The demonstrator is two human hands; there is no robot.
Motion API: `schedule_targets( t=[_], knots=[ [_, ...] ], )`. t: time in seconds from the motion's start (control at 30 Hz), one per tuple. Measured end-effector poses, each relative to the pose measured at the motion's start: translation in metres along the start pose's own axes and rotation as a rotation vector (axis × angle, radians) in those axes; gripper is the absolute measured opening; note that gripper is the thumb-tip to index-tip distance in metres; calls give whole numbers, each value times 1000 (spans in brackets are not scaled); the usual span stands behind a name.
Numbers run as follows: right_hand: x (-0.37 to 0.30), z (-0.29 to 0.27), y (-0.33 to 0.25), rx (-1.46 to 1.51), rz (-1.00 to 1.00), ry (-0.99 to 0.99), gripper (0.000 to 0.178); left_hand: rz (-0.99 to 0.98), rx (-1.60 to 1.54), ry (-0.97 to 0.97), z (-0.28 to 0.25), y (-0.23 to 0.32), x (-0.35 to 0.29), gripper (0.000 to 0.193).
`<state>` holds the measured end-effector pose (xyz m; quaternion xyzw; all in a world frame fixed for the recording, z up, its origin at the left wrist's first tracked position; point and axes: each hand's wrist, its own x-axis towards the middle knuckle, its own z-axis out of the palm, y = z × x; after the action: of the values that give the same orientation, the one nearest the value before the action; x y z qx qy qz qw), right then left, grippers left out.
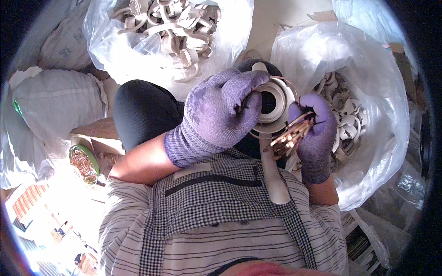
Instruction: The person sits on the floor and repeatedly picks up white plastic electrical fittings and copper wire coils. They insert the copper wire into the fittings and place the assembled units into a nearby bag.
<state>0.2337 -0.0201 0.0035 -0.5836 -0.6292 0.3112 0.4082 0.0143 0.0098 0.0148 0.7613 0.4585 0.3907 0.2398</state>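
Note:
My left hand (223, 108), in a purple-grey knit glove, pinches the upper left edge of a cream plastic ring-shaped part (289, 94). A strap-like tail (275, 184) runs from this part down over my apron, and a short tab sticks up at its top. Dark space shows through the middle of the ring. In my right hand (317, 124), gloved alike, is a bundle of thin brownish strips (292, 138), its ends pointing down and left. The right thumb lies beside the ring's right edge; whether it touches is hidden.
A clear plastic bag (110, 50) of similar cream strapped parts lies ahead. Another clear bag (382, 152), with loose cream pieces, stands at right. On the left are a green-rimmed container (94, 158) of coppery bits, a cardboard box (99, 129) and a stuffed white sack (60, 99).

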Motion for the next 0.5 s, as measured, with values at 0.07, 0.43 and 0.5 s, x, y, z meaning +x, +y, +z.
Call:
schedule_targets(
  t=[0.07, 0.43, 0.5],
  knots=[
    [-3, 9, 2, 83, 12, 30, 29, -11, 52, -4, -1, -2, -1, 34],
    [8, 4, 8, -273, -322, -103, 37, -74, -217, -98, 0, -30, -12, 27],
    [7, 3, 13, -241, -328, -101, 35, -59, -330, -160, 0, -41, -14, 32]
  ],
)
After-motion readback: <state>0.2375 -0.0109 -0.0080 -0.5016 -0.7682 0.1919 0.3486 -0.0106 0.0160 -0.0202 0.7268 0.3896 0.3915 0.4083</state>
